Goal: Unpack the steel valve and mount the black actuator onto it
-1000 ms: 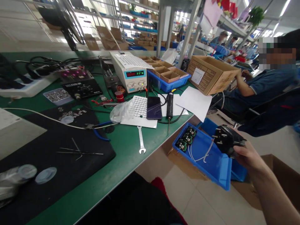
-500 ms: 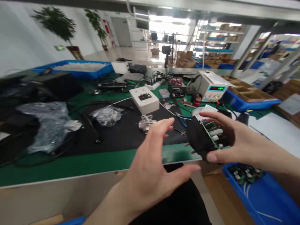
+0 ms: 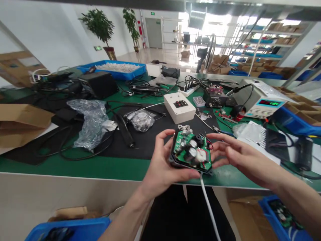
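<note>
My left hand (image 3: pixel 164 164) grips a circuit board unit (image 3: pixel 192 150), with the thumb along its near edge and the fingers around its left side. The unit is tilted so its green board, with capacitors and red wires, faces up in a black housing. From its near edge a white cable (image 3: pixel 208 206) hangs down over the lap. At the unit's right side is my right hand (image 3: pixel 233 155), its fingers stretched and apart; whether the fingertips touch the unit I cannot tell. Just behind the unit a small metal part (image 3: pixel 184 128) is partly covered by it.
A white box with terminals (image 3: pixel 179 108) stands behind the hands. To the left lie plastic-wrapped parts (image 3: pixel 141 120), bubble wrap (image 3: pixel 90 124) and a black cable. A power supply (image 3: pixel 263 100) is at the right. Below the bench are blue bins (image 3: pixel 75 224).
The circuit board unit has passed from my right hand to my left and turned board side up. My right fingers have loosened. The white cable now shows, and the view has swung left.
</note>
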Tool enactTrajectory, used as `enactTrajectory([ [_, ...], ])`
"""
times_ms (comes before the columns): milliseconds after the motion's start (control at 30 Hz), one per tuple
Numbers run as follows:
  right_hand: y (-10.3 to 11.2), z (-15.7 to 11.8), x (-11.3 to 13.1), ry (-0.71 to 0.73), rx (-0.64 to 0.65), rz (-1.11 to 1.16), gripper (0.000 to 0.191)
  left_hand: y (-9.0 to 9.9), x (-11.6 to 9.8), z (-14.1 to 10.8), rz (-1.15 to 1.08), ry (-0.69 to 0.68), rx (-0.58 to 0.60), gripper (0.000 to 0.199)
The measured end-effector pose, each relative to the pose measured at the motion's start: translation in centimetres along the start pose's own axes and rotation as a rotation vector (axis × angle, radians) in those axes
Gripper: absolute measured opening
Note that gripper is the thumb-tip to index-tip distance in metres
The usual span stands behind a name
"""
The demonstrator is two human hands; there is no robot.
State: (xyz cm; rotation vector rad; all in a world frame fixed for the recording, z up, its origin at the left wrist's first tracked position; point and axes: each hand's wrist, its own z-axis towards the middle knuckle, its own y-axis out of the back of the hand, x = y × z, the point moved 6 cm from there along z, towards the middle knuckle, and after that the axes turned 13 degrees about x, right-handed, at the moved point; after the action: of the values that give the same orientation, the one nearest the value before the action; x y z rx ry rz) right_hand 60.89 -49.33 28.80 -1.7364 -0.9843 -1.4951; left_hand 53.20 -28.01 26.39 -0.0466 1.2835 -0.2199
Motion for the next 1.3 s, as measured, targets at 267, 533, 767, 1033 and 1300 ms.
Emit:
enactTrajectory([
  [267, -2.7, 6.7, 1.3, 0.255, 0.07, -0.168, 0.116, 1.5, 1.2, 2.5, -0.531, 0.158, 0.174, 0.069],
  [533, 0.4, 10.0, 1.1, 0.337, -0.173, -0.196, 0.101, 4.0, -0.8, 7.0, -0.316, 0.269, 0.24, 0.047],
  [767, 1.3, 12.1, 3.5, 0.36, -0.335, -0.361, 0.104, 5.2, -3.4, 11.7, 0.147, 0.202, 0.422, 0.102],
  [1033, 3.8, 12.3, 1.8, 0.348, -0.052, -0.378, 0.094, 6.9, -0.5, 12.1, 0.2, 0.218, 0.407, 0.096],
  [1300, 6.1, 12.7, -1.1, 0.376, 0.035, 0.144, 0.051, 7.3, 1.9, 12.2, 0.252, 0.185, 0.383, 0.101],
])
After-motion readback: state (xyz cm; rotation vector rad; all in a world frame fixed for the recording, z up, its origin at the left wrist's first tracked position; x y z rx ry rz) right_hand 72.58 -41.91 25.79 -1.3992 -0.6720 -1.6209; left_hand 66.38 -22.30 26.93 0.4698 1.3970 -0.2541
